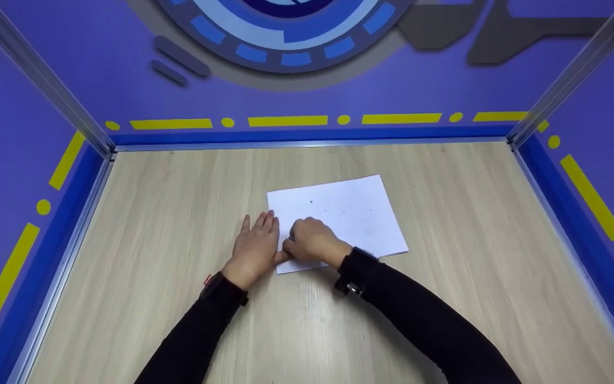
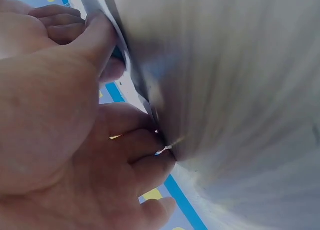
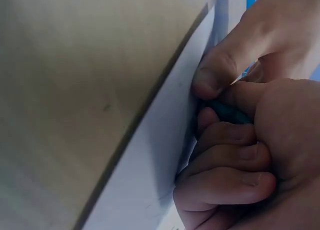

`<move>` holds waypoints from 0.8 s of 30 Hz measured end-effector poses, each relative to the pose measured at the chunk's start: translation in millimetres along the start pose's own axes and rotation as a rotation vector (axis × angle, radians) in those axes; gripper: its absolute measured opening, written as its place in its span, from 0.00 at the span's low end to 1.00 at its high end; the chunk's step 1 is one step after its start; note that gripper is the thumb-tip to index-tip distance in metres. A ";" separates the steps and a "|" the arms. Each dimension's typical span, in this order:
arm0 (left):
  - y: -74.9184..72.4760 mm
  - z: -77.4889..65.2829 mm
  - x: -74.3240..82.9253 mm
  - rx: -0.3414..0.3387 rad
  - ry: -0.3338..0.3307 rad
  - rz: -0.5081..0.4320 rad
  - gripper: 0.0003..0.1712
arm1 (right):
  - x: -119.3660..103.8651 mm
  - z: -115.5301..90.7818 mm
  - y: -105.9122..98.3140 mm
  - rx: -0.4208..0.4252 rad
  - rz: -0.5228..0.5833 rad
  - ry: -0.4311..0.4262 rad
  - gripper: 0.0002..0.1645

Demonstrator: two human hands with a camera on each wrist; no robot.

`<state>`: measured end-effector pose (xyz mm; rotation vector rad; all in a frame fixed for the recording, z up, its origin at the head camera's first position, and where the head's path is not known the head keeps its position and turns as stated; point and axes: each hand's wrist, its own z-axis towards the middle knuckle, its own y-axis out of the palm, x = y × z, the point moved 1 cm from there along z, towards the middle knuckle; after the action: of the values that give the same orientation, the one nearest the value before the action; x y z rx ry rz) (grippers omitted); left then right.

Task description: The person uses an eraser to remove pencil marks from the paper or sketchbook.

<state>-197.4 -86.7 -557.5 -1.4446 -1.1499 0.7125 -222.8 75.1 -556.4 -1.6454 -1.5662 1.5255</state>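
Observation:
A white sheet of paper [image 1: 363, 224] lies slightly turned on the wooden table, with a few small dark specks [image 1: 311, 201] on it. My left hand [image 1: 255, 248] rests with fingers extended along the sheet's left edge, its thumb [image 3: 211, 79] pressing the paper near the lower left corner. My right hand [image 1: 315, 239] is over the left part of the sheet, fingers curled round a small dark-green object [image 3: 227, 111]. Only a short stretch of that object shows between the fingers, and I cannot tell its kind. Both hands are close together, the left thumb right at the right hand's fingers.
The pale wooden tabletop [image 1: 179, 213] surrounds the paper. Blue-purple panels with yellow dashes [image 1: 288, 121] stand at the back and on both sides, joined by metal frame strips [image 1: 307, 143]. Black sleeves and dark wrist straps [image 1: 359, 266] cover the forearms.

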 end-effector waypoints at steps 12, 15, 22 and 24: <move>-1.4 -0.5 1.3 -0.014 -0.003 0.016 0.61 | 60.0 -28.3 -21.1 0.092 0.040 0.109 0.17; -1.8 -0.5 1.9 -0.016 -0.008 0.024 0.61 | 88.6 -40.5 -30.2 0.131 0.071 0.130 0.18; -1.0 -0.9 2.3 -0.030 -0.015 0.009 0.61 | 156.6 -70.0 -52.1 0.151 0.114 0.223 0.23; -0.6 -1.2 2.2 -0.037 -0.015 0.005 0.61 | 168.5 -75.8 -56.4 0.156 0.115 0.245 0.22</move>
<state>-195.7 -85.2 -556.2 -1.4754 -1.1768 0.7106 -219.7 268.3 -554.4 -1.7814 -1.2135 1.4000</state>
